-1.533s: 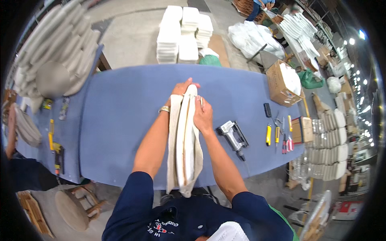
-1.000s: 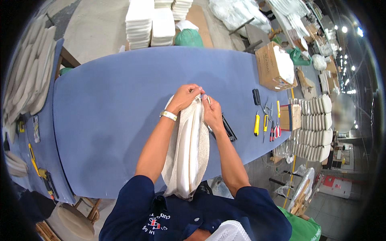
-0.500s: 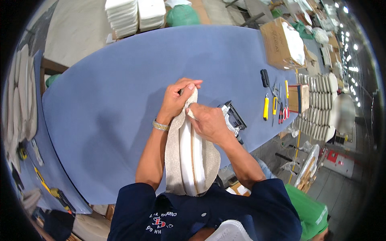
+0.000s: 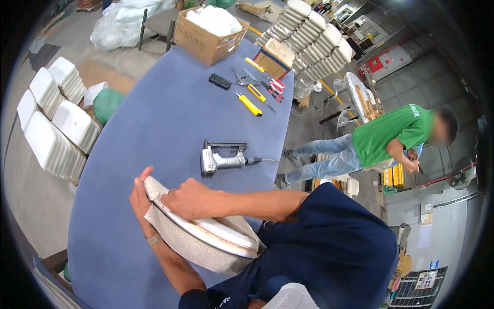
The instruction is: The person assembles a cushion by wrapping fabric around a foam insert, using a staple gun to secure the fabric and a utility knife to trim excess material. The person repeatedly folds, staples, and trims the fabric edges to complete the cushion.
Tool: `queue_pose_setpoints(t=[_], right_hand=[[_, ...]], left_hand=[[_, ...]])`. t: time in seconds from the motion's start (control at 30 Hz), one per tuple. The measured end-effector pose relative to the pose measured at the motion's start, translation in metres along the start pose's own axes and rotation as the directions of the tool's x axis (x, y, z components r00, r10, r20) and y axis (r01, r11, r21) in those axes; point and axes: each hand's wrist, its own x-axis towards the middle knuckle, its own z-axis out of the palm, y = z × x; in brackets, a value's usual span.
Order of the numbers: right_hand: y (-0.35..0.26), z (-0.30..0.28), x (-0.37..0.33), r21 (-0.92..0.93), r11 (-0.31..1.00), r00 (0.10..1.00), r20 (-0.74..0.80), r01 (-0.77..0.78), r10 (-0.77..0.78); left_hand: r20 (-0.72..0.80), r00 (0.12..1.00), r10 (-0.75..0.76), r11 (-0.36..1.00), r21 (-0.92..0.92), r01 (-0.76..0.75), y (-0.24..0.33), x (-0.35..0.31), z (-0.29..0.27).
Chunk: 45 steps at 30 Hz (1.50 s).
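Leaning its near end toward the wearer's torso, the chair-seat cushion [image 4: 224, 232] is tipped up on edge, foam and board edge showing inside a loose beige fabric cover [image 4: 198, 248]; its long axis runs from about ten o'clock to four o'clock. The left hand [image 4: 140, 198] cups the ten o'clock end from outside, fingers extended and holding cover against padding. The right hand [image 4: 189, 200], closed narrow, reaches across from the four o'clock side, gripping the fabric edge just beside that same tip, the fingertips themselves partly hidden. The pneumatic staple gun [image 4: 221, 159] lies at one o'clock from the right hand, the nearer of the two, apart from the cushion, with its hose leading off toward three.

Beneath is a blue-covered worktable [image 4: 128, 149]. Farther along it, between twelve and one, lie a yellow utility knife [image 4: 249, 104], a yellow-handled screwdriver [image 4: 256, 92] and red-handled scissors [image 4: 277, 85]; a carton of white wadding [image 4: 198, 41] stands at twelve.

Beyond the table, stacked white foam pads [image 4: 49, 144] are at ten o'clock, a green sack [image 4: 108, 106] at eleven, piled seat cushions [image 4: 314, 46] at one, and a co-worker in a green shirt [image 4: 388, 135] at two.
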Motion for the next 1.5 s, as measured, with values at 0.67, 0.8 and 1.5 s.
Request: queue_pose_setpoints(t=[0.67,0.8,1.5], right_hand=[[-0.019,0.001,-0.012,-0.139,0.988,0.991,-0.11,0.061,-0.077],[-0.018,0.004,-0.011,-0.124,0.99,0.988,-0.131,0.068,-0.084],[0.203,0.098,-0.059,-0.057,0.863,0.856,-0.176,-0.502,0.486]], left_hand=[[0.023,0.908,0.418,0.904,0.089,-0.419,-0.026,-0.006,-0.003],[0.036,0.902,0.431,0.896,0.105,-0.432,-0.025,-0.01,-0.005],[0.04,0.923,0.383,0.903,0.194,-0.383,-0.011,-0.023,-0.008]])
